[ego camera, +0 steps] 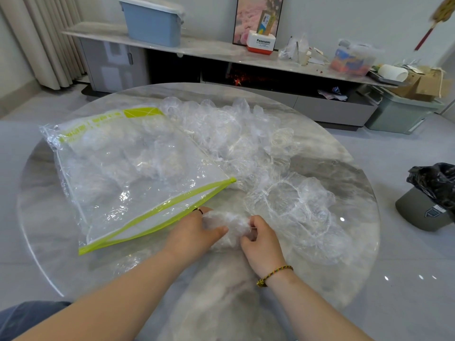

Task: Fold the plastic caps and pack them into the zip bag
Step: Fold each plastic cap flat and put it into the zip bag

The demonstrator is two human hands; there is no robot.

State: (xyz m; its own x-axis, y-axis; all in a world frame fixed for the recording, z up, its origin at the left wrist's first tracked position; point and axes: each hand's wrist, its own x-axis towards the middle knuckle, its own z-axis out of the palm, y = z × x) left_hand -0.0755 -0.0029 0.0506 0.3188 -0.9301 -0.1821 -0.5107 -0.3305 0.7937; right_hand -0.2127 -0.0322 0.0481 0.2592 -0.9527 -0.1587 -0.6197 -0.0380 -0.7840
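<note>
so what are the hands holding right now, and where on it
Both hold one bunched-up plastic cap just above the table. The left hand grips its left side, and the right hand pinches its right edge.

**1 view: head-worn, wide angle**

Camera sits above the near edge of the round table (327,168), facing forward and down. Close in: 2 forearms enter from the bottom, left hand (197,233) and right hand (262,242) low centre on a plastic cap (230,228). Table fills mid-frame, its rim bowed by the lens. Sideboard (216,54) runs across the top, farther off.
</note>
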